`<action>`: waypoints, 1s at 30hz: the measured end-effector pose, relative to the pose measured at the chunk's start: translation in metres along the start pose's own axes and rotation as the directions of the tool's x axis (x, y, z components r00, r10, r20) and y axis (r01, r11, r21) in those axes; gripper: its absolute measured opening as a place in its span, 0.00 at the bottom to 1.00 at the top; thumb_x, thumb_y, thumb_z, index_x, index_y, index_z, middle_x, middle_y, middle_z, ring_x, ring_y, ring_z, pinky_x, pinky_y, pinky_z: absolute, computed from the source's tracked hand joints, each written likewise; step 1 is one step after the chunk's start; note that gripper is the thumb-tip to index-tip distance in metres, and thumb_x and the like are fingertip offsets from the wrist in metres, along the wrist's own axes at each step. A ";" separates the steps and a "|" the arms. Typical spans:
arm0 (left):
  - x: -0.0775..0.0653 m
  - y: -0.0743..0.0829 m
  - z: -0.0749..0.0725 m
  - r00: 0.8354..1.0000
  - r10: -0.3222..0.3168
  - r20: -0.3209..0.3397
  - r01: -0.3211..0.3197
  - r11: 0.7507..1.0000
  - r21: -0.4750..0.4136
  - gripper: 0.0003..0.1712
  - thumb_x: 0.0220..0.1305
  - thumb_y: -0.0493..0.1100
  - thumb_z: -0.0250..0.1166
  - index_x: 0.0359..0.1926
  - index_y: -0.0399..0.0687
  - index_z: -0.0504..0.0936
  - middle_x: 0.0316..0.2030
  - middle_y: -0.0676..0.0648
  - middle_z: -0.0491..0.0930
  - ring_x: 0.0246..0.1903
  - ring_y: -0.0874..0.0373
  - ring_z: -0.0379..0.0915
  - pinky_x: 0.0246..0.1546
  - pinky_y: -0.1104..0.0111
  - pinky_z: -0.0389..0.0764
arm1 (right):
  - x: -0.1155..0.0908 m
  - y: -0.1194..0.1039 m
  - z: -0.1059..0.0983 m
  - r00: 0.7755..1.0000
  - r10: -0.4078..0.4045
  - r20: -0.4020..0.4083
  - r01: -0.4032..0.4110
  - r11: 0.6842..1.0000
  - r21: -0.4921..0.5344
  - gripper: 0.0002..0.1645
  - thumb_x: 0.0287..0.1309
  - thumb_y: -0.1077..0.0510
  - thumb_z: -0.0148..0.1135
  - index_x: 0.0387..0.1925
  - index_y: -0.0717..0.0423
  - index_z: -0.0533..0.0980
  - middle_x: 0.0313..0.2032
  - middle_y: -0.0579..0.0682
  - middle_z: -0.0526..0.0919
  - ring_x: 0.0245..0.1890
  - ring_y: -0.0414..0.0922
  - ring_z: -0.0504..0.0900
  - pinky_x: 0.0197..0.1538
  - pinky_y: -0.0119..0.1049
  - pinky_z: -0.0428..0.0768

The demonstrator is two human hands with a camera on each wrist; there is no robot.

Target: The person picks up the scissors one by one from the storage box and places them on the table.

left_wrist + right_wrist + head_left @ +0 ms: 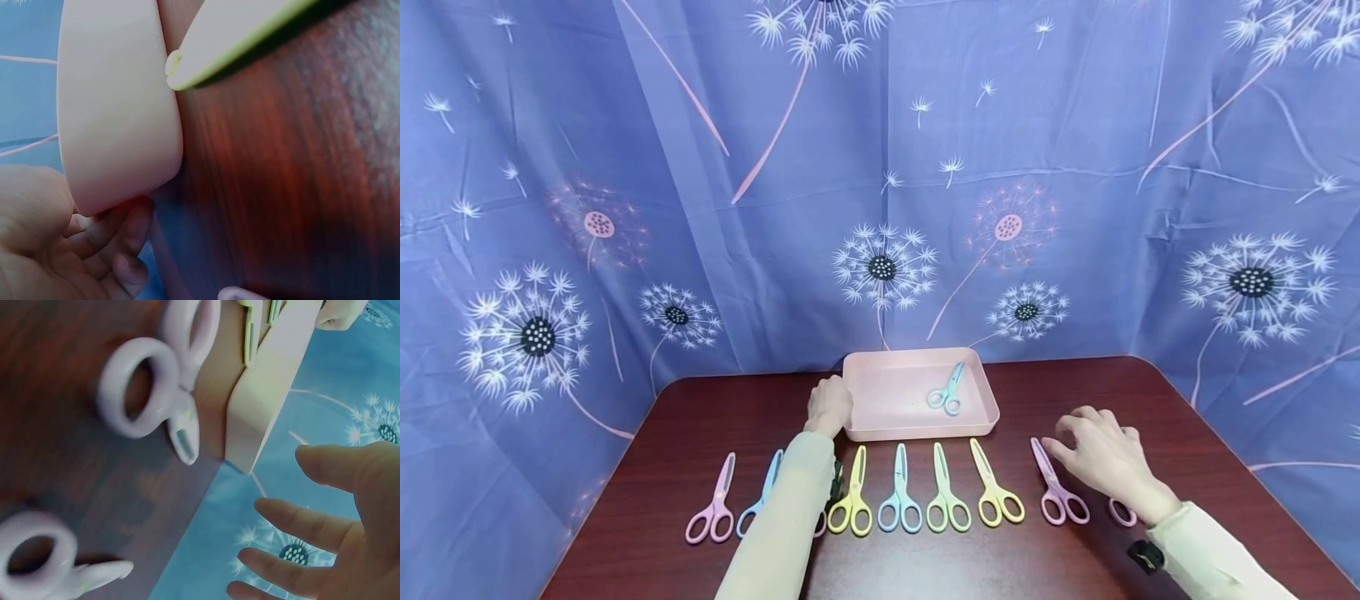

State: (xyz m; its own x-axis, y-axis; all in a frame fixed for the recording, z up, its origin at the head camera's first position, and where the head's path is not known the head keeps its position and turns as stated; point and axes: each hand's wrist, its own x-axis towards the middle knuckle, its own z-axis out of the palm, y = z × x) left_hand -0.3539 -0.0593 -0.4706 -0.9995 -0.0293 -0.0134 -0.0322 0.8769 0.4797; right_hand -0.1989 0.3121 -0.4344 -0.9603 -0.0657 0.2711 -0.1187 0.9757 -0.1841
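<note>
A pink tray [895,434] stands at the back of the table with teal scissors [953,390] lying in its right part. My left hand [830,406] grips the tray's left end; in the left wrist view its curled fingers [134,228] touch the end wall, and the thumb is partly hidden. Over the table's right side hovers my right hand [1105,454], fingers spread and holding nothing. Below it lie purple scissors [1054,492] and a second purple pair [1122,512], partly covered by that hand in the head view.
A row of scissors crosses the table in front of the tray: purple [718,504], blue [752,512], yellow [852,500], blue [900,500], green [947,500] and yellow [996,492]. Another pair is mostly behind the left forearm. A blue curtain [790,250] hangs behind.
</note>
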 end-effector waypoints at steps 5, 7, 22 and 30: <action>0.001 0.000 0.000 1.000 -0.001 -0.001 0.001 1.000 0.004 0.13 0.69 0.34 0.54 0.32 0.39 0.85 0.27 0.41 0.82 0.30 0.44 0.81 0.29 0.60 0.81 | 0.012 -0.014 0.004 1.000 -0.018 -0.004 0.018 1.000 0.007 0.17 0.56 0.43 0.66 0.38 0.52 0.83 0.47 0.58 0.79 0.50 0.62 0.72 0.39 0.65 0.67; 0.001 0.000 -0.001 1.000 0.000 -0.003 0.000 1.000 0.000 0.13 0.69 0.34 0.55 0.31 0.39 0.85 0.26 0.41 0.82 0.29 0.44 0.81 0.29 0.60 0.81 | 0.017 -0.019 0.006 1.000 -0.024 -0.002 0.024 1.000 0.013 0.18 0.56 0.44 0.66 0.39 0.53 0.83 0.47 0.58 0.79 0.50 0.62 0.72 0.39 0.65 0.67; 0.000 -0.001 -0.003 1.000 0.005 0.008 -0.005 1.000 -0.013 0.15 0.69 0.34 0.55 0.27 0.40 0.84 0.23 0.42 0.81 0.27 0.46 0.81 0.28 0.60 0.81 | 0.051 -0.054 0.028 0.998 -0.061 -0.022 0.061 0.998 0.024 0.11 0.56 0.47 0.65 0.29 0.49 0.80 0.45 0.55 0.79 0.47 0.58 0.72 0.40 0.61 0.67; -0.001 -0.002 -0.002 1.000 0.023 -0.001 -0.023 0.999 -0.026 0.16 0.70 0.34 0.53 0.26 0.40 0.83 0.22 0.42 0.79 0.23 0.46 0.79 0.24 0.60 0.80 | 0.069 -0.074 0.039 0.999 -0.044 0.013 0.044 0.998 0.047 0.14 0.58 0.45 0.64 0.24 0.48 0.77 0.36 0.52 0.78 0.42 0.56 0.72 0.39 0.57 0.66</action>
State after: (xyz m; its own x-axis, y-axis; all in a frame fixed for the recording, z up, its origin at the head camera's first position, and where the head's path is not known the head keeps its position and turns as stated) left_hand -0.3528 -0.0618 -0.4697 -1.0000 -0.0095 -0.0013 -0.0089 0.8644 0.5027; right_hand -0.2666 0.2268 -0.4390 -0.9574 -0.1116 0.2663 -0.1723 0.9609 -0.2167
